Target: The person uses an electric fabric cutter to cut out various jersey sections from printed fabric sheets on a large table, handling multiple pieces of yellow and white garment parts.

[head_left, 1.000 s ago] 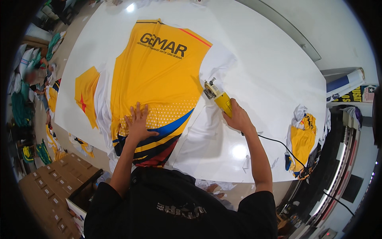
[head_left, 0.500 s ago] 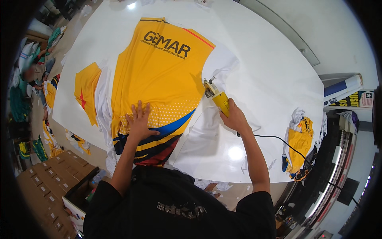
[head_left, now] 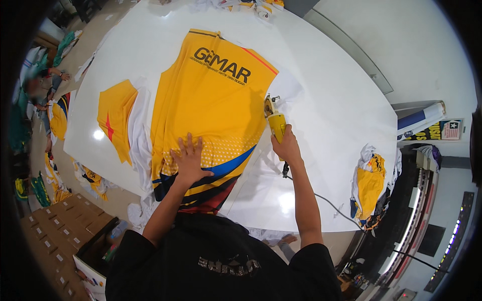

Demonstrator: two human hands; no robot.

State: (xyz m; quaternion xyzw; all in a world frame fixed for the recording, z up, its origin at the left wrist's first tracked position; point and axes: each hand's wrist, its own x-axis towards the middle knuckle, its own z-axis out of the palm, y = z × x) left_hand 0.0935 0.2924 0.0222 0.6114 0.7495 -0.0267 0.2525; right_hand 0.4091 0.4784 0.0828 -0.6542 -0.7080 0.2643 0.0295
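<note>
A yellow shirt panel (head_left: 201, 105) with dark lettering, white dots and blue, black and red bands lies flat on the white table. On its dotted lower part my left hand (head_left: 191, 163) rests palm down, fingers spread. My right hand (head_left: 287, 146) grips the yellow body of a handheld electric cloth cutter (head_left: 276, 123). The cutter's metal head sits at the panel's right edge, below the upper right corner. White cloth (head_left: 288, 90) lies along that edge. A dark power cord (head_left: 331, 204) trails from the cutter toward the lower right.
Left of the panel lie a smaller yellow piece (head_left: 113, 110) and white cloth (head_left: 139, 130). A bundled heap of yellow and white fabric (head_left: 370, 183) sits on the table's right. Brown cartons (head_left: 55, 236) stand at the lower left. Another person's hand (head_left: 61, 75) shows at far left.
The cutter in my right hand has moved up along the panel's right edge, toward the upper corner, and points more straight ahead. My left hand stays on the dots. The whole view has shifted slightly.
</note>
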